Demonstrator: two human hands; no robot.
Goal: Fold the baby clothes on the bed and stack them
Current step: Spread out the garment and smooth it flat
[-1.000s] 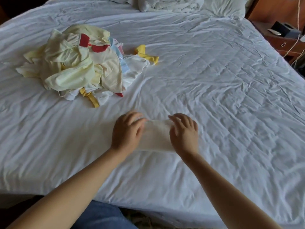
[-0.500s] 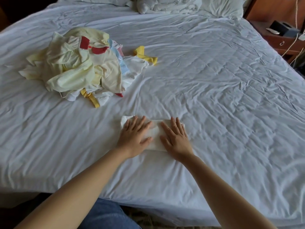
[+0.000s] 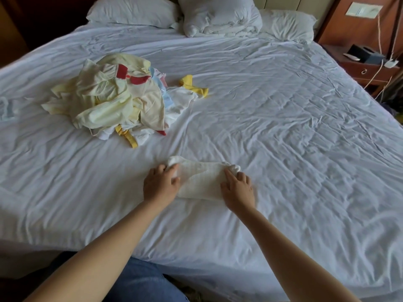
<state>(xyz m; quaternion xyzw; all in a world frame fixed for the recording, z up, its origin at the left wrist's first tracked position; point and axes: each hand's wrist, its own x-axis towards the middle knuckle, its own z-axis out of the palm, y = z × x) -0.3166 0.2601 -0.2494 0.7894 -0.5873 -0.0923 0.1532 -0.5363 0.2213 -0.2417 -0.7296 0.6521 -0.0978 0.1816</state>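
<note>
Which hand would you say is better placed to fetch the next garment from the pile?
Left, probably: the pile lies far-left, nearer the left hand; the right hand would have to reach across the white garment both grip.

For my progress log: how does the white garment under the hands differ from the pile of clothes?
The white garment lies flat; the pile is heaped, crumpled. The garment is plain white; the pile mixes yellow, cream, red, blue. The left hand and right hand grip the garment's corners; the pile is untouched. Both lie on the bed.
</note>
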